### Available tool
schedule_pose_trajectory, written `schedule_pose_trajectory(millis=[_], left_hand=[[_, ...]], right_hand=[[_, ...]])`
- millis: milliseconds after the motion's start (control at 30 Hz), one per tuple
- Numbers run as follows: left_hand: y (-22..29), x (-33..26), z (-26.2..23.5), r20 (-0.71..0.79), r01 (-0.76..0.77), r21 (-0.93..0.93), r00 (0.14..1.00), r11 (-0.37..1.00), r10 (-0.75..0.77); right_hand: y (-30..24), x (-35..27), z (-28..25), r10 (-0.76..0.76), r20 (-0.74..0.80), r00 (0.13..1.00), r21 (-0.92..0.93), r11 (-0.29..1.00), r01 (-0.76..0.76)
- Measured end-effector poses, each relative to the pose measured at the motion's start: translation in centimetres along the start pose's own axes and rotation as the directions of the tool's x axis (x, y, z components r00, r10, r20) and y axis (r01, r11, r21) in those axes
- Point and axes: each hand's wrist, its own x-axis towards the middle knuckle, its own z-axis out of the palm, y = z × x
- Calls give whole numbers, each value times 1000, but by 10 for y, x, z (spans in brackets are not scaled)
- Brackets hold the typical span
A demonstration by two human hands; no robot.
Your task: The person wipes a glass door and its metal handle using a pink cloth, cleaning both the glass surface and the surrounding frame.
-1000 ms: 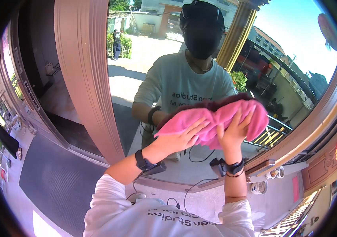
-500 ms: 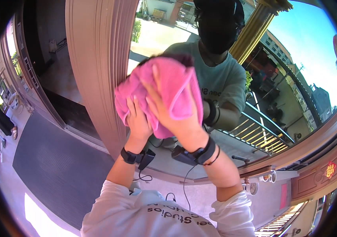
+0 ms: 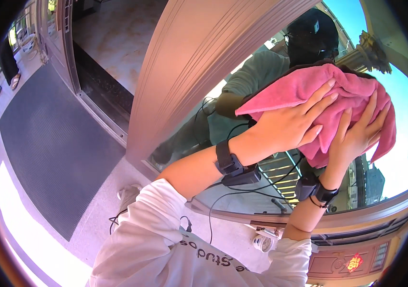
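A pink cloth [image 3: 304, 86] lies bunched and folded against a large window pane [image 3: 185, 143], toward the upper right. My left hand [image 3: 285, 126] presses flat on its lower left part, fingers stretched and slightly apart. Next to it, my right hand [image 3: 352, 138] rests on the cloth's right part with fingers spread. Loose corners stick out to the left and hang at the lower right. Each wrist wears a black strap with a small box and a cable. A reflection of a person and the cloth's dark edge shows in the glass.
A broad brownish-pink frame post [image 3: 165, 62] borders the pane on the left, beside an open doorway [image 3: 113, 38]. On the floor lies a dark ribbed mat [image 3: 60, 143]. A white bucket [image 3: 263, 242] stands below the sill. Another person's leg [image 3: 9, 62] shows at the far left.
Both hands and the cloth have moved right across the pane, away from the post. The cloth is spread wider, and the hands have gone from close together to farther apart. The view has shifted too.
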Motion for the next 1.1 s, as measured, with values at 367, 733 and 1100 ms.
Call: schedule_pose_trajectory(millis=[367, 733, 1100], left_hand=[[-79, -200, -23, -78, 553, 304, 826, 776, -558], [-60, -190, -38, 215, 387, 214, 877, 897, -430], [-102, -189, -29, 92, 179, 126, 977, 976, -191]], right_hand=[[-183, -91, 35, -402, 259, 878, 500, 834, 234], [-133, -97, 21, -372, 434, 821, 406, 894, 191], [-158, -88, 30, -295, 364, 884, 232, 947, 220]])
